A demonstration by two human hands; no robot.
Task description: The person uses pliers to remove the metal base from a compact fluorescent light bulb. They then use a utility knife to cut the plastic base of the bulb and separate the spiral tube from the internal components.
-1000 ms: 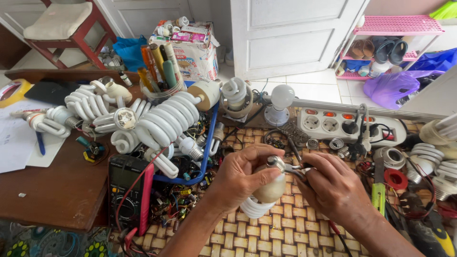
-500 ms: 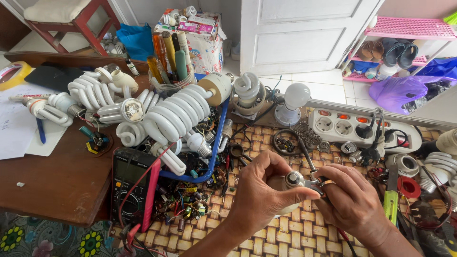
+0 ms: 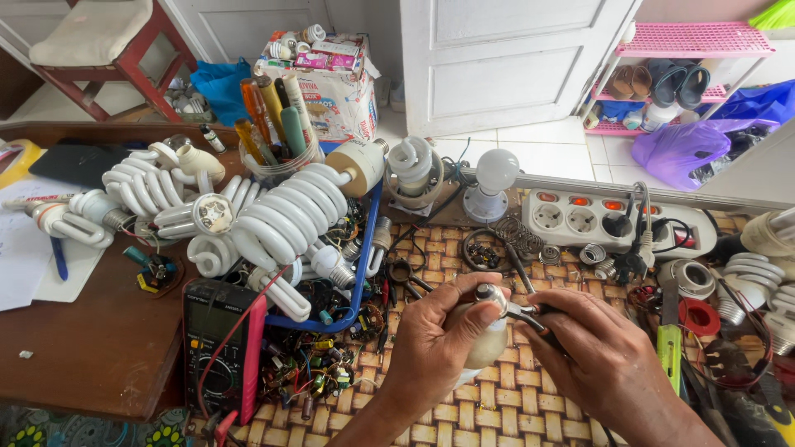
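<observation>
My left hand (image 3: 435, 343) grips a cream-coloured lamp base (image 3: 487, 343) with its metal screw cap (image 3: 490, 294) pointing up. My right hand (image 3: 600, 356) holds small pliers (image 3: 523, 310) whose jaws pinch the side of that metal cap. Both hands work low over a woven mat (image 3: 497, 406). The lamp's lower part is hidden behind my left hand's fingers.
A blue tray (image 3: 364, 265) heaped with white spiral lamps (image 3: 281, 219) lies to the left, beside a black multimeter (image 3: 219, 348) with red leads. A white power strip (image 3: 613, 222), a round bulb (image 3: 497, 174), springs and loose parts crowd the mat. A jar of screwdrivers (image 3: 273, 132) stands behind.
My hands with the lamp base and pliers stay locked together; the pliers have settled on the metal cap. The view has dipped and shifted slightly.
</observation>
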